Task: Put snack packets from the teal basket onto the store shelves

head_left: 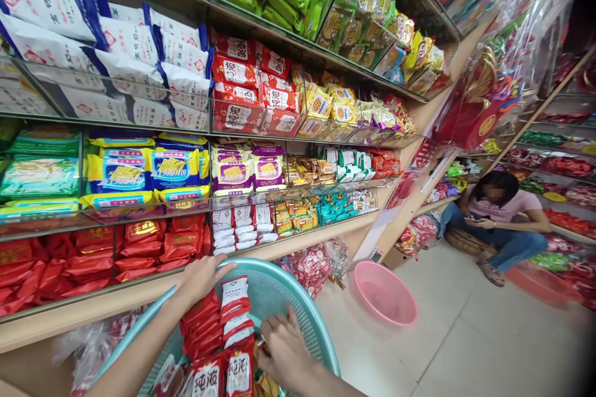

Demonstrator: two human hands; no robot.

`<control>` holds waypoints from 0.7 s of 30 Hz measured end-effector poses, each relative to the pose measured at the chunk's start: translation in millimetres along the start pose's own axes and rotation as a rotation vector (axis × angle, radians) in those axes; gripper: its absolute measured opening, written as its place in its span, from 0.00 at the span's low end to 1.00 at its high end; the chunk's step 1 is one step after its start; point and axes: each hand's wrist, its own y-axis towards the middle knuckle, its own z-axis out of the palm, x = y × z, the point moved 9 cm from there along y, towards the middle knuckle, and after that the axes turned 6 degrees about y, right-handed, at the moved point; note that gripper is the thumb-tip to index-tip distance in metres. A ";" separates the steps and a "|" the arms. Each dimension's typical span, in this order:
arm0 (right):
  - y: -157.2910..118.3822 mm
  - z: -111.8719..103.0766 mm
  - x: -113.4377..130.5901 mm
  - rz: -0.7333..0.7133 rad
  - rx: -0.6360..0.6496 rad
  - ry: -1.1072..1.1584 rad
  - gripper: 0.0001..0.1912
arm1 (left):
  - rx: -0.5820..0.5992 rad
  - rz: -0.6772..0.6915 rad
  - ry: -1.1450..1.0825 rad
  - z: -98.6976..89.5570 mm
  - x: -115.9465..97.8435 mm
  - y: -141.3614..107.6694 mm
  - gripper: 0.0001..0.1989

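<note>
A teal plastic basket [313, 297] stands in front of me, below the shelves. My left hand [201, 278] is closed over its back rim, thumb and fingers on either side. Inside the basket, my right hand [285, 346] reaches down with bent fingers among the packets; what lies under the fingertips is hidden. Beside it are red-and-white snack packets [239, 373] and a row of white-and-red packets [235, 297]. To their left is a stack of red packets [202, 325]. Gold-coloured wrappers [264, 384] show partly beneath my right hand.
Glass-fronted shelves [153, 112] of packaged snacks rise ahead. A pink basin [385, 293] sits on the tiled floor [465, 347] to the right. Bagged red-and-white sweets [313, 268] lie under the shelves. Another person [500, 214] sits low at the far right.
</note>
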 end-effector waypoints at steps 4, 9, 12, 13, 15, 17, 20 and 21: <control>0.7 1.0 -4.5 0.023 -0.006 -0.017 0.14 | 0.004 -0.008 -0.016 2.1 1.8 1.0 0.27; -0.1 4.4 -6.1 0.017 -0.009 0.000 0.14 | -0.012 0.008 -0.017 3.1 1.9 2.2 0.28; -1.4 -4.7 -3.6 0.003 -0.014 0.048 0.16 | -0.018 0.006 -0.019 3.5 2.5 2.6 0.27; -1.5 -13.1 -2.4 -0.004 -0.023 0.067 0.17 | -0.019 0.005 -0.018 3.5 2.5 2.7 0.27; -0.4 -39.6 -1.0 -0.019 -0.052 0.091 0.17 | -0.024 0.002 -0.020 3.5 2.9 2.7 0.27; 3.4 -79.2 -2.9 -0.039 -0.105 0.090 0.15 | -0.022 0.000 -0.025 4.5 3.7 2.7 0.26; 16.4 -156.7 -17.3 -0.073 -0.242 0.030 0.13 | -0.022 -0.006 -0.035 7.3 6.3 3.3 0.26; 22.6 -185.6 -25.2 -0.083 -0.306 -0.007 0.13 | -0.023 -0.006 -0.039 8.5 7.0 3.8 0.26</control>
